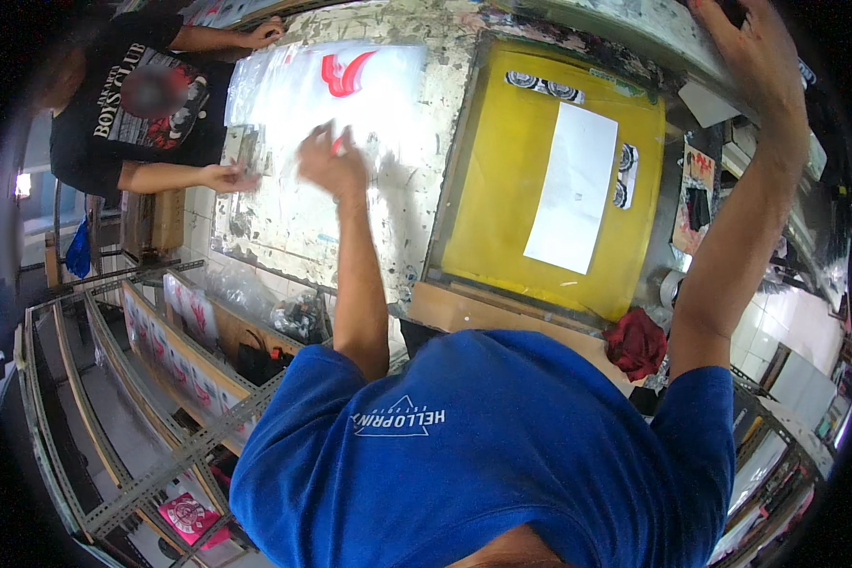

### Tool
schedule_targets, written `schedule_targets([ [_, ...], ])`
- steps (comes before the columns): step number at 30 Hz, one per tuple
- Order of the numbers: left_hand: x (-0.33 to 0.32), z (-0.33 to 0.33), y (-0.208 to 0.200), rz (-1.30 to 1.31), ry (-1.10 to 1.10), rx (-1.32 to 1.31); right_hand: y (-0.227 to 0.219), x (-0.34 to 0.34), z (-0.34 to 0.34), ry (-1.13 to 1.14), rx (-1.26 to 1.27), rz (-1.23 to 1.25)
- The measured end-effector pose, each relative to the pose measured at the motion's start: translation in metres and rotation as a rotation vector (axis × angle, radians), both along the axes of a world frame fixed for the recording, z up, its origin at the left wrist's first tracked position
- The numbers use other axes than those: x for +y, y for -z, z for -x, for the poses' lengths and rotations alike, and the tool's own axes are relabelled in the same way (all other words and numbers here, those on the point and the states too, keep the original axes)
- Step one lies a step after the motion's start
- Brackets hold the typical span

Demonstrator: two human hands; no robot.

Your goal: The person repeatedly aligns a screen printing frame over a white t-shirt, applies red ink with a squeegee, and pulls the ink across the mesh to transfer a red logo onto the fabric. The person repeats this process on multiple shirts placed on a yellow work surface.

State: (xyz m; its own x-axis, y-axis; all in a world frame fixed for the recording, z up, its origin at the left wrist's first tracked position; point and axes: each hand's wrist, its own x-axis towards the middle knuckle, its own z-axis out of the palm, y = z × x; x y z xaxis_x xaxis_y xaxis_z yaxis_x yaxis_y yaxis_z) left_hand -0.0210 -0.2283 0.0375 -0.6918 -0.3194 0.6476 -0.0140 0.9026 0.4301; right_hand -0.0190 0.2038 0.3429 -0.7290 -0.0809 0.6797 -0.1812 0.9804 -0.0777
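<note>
Blurred by motion, my left hand (336, 166) is over the white clear-edged plastic sheets (388, 76) on the worktable; its fingers look apart, and nothing clear shows in them. A red printed shape (344, 74) lies on the sheets just beyond it. My right hand (753, 47) reaches to the far right, by a long pale ledge (625, 28). One finger is stretched out there with a dark gap beside it; the other fingertips are cut off by the picture's rim, so any grip is hidden. Between my arms lies a yellow screen-printing frame (483, 180) bearing a white paper strip (573, 189).
A co-worker in a black shirt (114, 114) stands at the left, both hands by the sheets' edge. Metal drying racks (161, 445) fill the lower left. A crumpled dark red cloth (636, 343) sits at the screen's near right corner. Black-and-white stickers (625, 175) lie on the screen.
</note>
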Motion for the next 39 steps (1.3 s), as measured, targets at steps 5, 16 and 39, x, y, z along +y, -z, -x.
schedule_targets([
  [5, 0.065, 0.052, 0.020, 0.155, -0.019, -0.492, -0.009, -0.007, -0.004, -0.083, -0.055, 0.015],
  [16, 0.047, 0.056, 0.051, -0.012, -0.047, -0.295, -0.010, -0.003, 0.003, -0.185, -0.055, 0.073],
  [39, 0.186, -0.031, 0.007, 0.187, 0.724, -0.508, -0.006, 0.013, 0.013, -0.305, -0.062, 0.195],
])
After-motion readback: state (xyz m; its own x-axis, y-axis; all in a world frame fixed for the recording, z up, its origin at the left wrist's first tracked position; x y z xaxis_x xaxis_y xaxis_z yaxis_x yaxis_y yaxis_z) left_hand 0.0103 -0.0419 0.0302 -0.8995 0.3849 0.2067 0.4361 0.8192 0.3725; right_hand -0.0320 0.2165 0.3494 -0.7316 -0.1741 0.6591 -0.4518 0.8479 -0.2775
